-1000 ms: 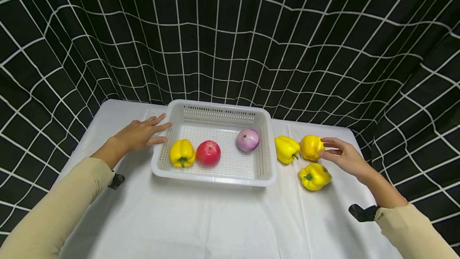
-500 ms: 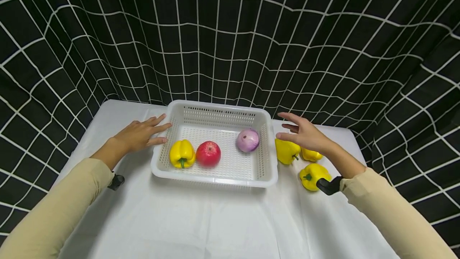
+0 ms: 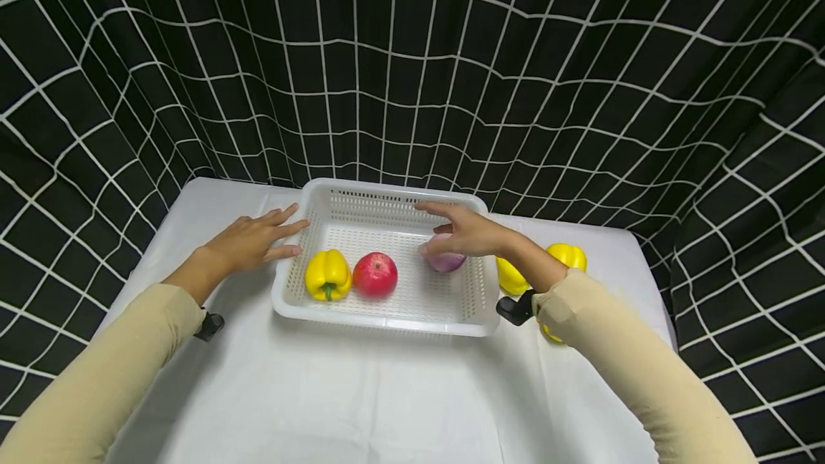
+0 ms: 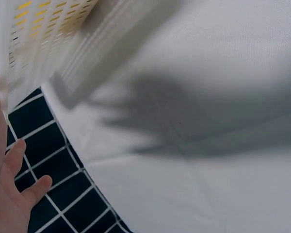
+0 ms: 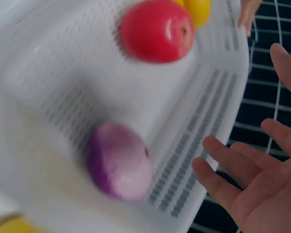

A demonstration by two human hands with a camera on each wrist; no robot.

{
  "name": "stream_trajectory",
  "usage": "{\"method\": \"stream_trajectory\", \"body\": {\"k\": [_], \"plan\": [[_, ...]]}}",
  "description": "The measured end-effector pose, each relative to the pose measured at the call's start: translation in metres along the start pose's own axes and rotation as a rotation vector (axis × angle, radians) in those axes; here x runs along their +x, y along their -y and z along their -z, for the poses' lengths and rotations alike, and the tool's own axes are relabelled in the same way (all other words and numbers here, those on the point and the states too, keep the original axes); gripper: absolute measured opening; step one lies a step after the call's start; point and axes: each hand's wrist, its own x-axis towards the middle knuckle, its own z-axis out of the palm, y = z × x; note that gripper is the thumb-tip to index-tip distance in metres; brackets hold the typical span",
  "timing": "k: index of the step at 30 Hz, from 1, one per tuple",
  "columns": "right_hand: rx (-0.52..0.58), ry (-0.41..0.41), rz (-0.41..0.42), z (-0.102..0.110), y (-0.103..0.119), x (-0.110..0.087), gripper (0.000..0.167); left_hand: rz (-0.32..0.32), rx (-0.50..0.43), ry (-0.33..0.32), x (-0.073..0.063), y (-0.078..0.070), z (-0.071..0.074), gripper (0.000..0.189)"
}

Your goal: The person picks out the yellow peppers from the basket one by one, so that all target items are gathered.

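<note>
The right hand (image 3: 467, 231) is stretched out over the right part of the white basket (image 3: 380, 321), directly above the purple onion (image 3: 446, 261), with its fingers (image 5: 218, 182) spread and nearly straight, holding nothing; in the right wrist view there is a clear gap between the palm and the onion, so the hand is not touching it. The onion lies on the basket floor near the right wall, toward the far corner. To its left in the basket sit a red apple (image 3: 374, 275) and, left again and just beside it, a yellow bell pepper (image 3: 327, 274) with its green stem turned toward the near side. The left hand (image 3: 248, 240) lies flat on the worktop (image 3: 335, 392) at the basket's left side, its fingers straight and loosely spread, the fingertips touching the rim by the far-left corner; it grips nothing. Outside the basket, on the worktop to its right, three more yellow peppers lie close together, partly hidden behind the right forearm: one just beside the basket wall (image 3: 510, 276), one farther right (image 3: 567, 255), and a third on the near side of which only a sliver shows (image 3: 550, 334). A black curtain with a white grid (image 3: 412, 56) hangs behind and around the worktop.
</note>
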Motion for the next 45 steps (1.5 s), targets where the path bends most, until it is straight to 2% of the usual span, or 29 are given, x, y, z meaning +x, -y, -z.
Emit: {"method": "stream_trajectory", "body": {"k": [4,10,19,23,33,45], "plan": [[-0.031,0.061,0.012,-0.017,0.007,0.018,0.086,0.003,0.002,0.001,0.000,-0.001,0.000,0.063],[-0.006,0.141,0.005,-0.036,0.018,0.040,0.087,0.016,0.002,-0.003,0.001,-0.001,-0.001,0.064],[-0.059,0.183,-0.084,-0.059,0.029,0.064,0.085,0.023,0.003,0.011,0.002,0.001,0.001,0.064],[-0.108,0.205,-0.087,-0.065,0.032,0.075,0.086,0.016,0.004,0.013,0.001,0.002,0.002,0.063],[-0.107,0.233,-0.151,-0.082,0.036,0.094,0.084,0.000,0.004,0.012,0.001,0.003,-0.001,0.064],[-0.148,0.259,-0.158,-0.092,0.039,0.109,0.088,0.003,-0.004,0.017,0.000,0.003,0.001,0.063]]}}
